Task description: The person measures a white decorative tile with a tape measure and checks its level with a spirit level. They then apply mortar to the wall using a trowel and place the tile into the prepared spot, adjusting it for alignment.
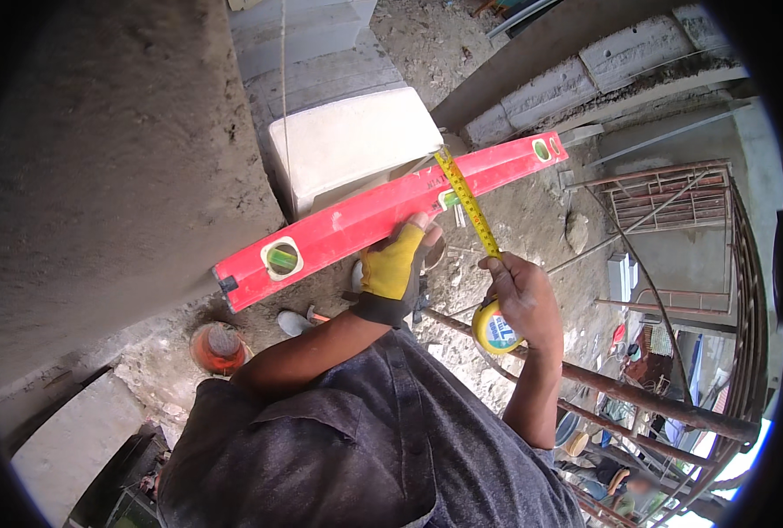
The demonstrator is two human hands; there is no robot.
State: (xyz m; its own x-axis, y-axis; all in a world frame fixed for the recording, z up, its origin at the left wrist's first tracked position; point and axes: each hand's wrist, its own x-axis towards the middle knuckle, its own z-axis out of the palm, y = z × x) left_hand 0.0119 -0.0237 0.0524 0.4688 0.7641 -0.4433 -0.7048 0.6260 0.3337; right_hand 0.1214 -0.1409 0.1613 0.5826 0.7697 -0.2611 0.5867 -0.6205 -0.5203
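A long red spirit level (pixel 347 224) lies slanted along the near side of a pale block (pixel 360 136), its left end close to the rough wall. My left hand (pixel 391 268), in a yellow and dark glove with bare fingertips, grips the level's lower edge near the middle. My bare right hand (pixel 527 295) is closed around a yellow tape measure (pixel 495 328). The drawn-out yellow blade (pixel 469 201) crosses over the level, and its end is at the block's right corner. Whether the hook touches the block I cannot tell.
A grey rendered wall (pixel 118 150) rises at left, and a string (pixel 284 79) hangs before the block. An orange bucket (pixel 219 346) stands lower left. Rusty scaffold pipes (pixel 655 400) run along the right. A block wall (pixel 585 84) lies beyond; another person (pixel 624 488) is lower right.
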